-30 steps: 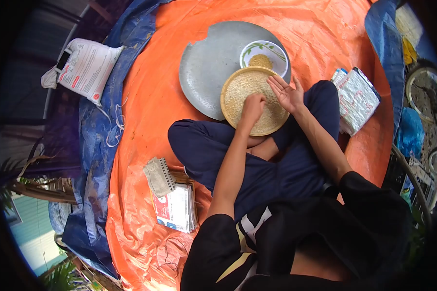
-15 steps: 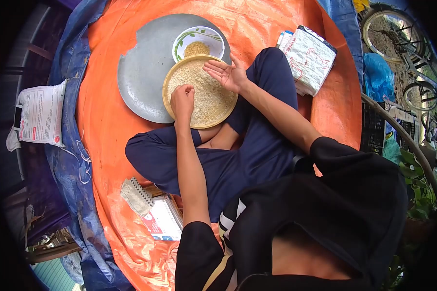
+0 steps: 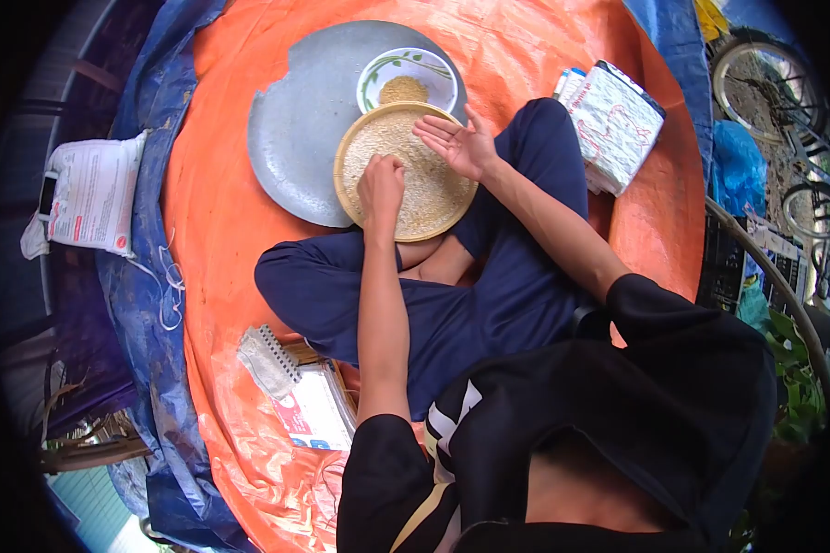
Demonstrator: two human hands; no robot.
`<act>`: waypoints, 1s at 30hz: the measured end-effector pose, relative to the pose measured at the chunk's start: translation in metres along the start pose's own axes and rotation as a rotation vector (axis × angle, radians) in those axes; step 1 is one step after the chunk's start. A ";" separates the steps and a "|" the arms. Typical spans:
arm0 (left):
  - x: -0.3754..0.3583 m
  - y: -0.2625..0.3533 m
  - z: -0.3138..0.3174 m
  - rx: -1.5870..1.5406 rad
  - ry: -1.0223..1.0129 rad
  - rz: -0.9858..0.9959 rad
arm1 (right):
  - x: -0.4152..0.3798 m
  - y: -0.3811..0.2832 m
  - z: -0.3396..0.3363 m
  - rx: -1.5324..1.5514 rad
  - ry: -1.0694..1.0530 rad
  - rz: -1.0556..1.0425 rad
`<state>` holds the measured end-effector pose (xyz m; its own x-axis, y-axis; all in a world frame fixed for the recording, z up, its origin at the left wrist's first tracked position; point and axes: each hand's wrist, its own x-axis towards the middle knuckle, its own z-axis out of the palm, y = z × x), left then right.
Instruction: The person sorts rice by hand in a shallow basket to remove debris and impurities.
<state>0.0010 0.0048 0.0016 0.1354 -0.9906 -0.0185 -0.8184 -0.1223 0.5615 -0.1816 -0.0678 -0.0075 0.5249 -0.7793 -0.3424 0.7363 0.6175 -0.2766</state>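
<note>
Basket [image 3: 338, 175] of pale grain [image 3: 417, 198] lies just before the crossed legs [image 3: 323, 276]. Left hand [image 3: 381, 189] over its left part, fingers curled inward; contents cannot be told. Right hand [image 3: 473, 150] palm up, open, over its right part; nothing visibly held.

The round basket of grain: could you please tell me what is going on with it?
A person sits cross-legged with a round basket of pale grain in front. The left hand is over the grain with fingers curled in; whether it holds any, I cannot tell. The right hand is open, palm up, near the basket's far right side. Beyond, a bowl with yellowish grain sits on a grey tray.
</note>
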 end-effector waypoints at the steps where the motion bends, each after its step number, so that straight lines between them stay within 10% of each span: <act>1: 0.002 -0.004 0.001 -0.006 0.002 -0.025 | 0.001 0.002 0.002 0.006 -0.002 0.013; 30: -0.007 -0.006 0.010 0.195 0.018 0.106 | -0.007 0.004 0.011 -0.068 -0.004 0.039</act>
<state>-0.0004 0.0114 -0.0097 0.0513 -0.9976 0.0474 -0.9207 -0.0289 0.3893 -0.1775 -0.0609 0.0039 0.5546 -0.7546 -0.3507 0.6846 0.6534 -0.3232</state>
